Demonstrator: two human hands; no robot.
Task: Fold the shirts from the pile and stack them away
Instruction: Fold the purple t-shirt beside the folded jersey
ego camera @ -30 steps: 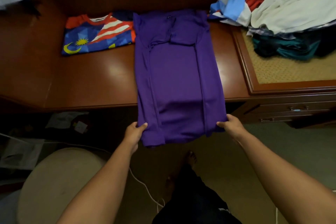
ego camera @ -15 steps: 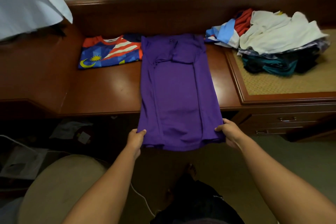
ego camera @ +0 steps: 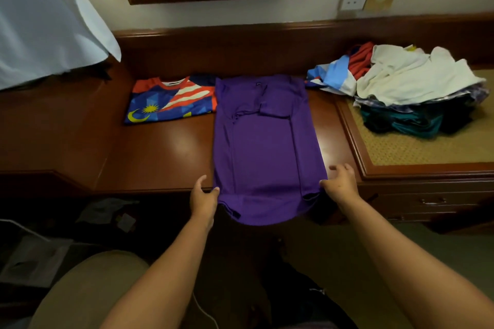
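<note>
Reaching forward from the lower edge of the view, both bare forearms are stretched toward the near edge of the brown worktop [ego camera: 165, 152]. At far left, a pale cloth [ego camera: 45, 21] is seen hanging over the worktop's back corner. A folded blue, red and white patterned shirt [ego camera: 171, 100] is laid flat toward the back, just beside the purple shirt [ego camera: 267, 147]. The purple shirt is spread lengthwise in the middle, sleeves folded in, with its hem hanging over the front edge. The left hand [ego camera: 203, 200] is held at the shirt's lower left edge, thumb tip touching the fabric; whether the cloth is actually pinched cannot be told. The right hand [ego camera: 340, 185] is placed at the lower right edge, its thumb at the cloth and its fingers [ego camera: 338, 168] loosely spread above the worktop, gripping nothing that can be seen. At right, the unfolded pile of shirts [ego camera: 411, 88] is heaped on a woven inlay [ego camera: 417, 149].
</note>
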